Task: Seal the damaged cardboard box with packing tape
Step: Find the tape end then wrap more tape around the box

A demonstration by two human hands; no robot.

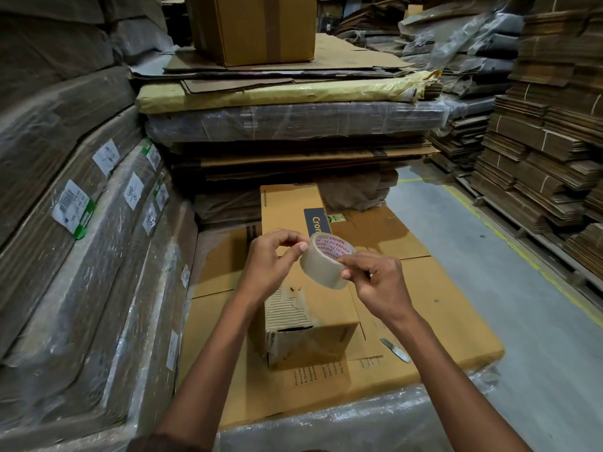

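Directly below the tape roll (327,261), pinched between left hand (274,265) and right hand (375,285), the damaged box (303,308) runs near-to-far, its torn end nearest.

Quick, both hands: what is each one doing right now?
Left hand: pinches the packing tape roll at its top edge.
Right hand: grips the same roll.

Matt brown cardboard box (303,308), torn at six o'clock to rough bare corrugation; glossy translucent tape roll (324,261); shiny metal blade (395,350); glossy wrinkled plastic wrap (326,425).
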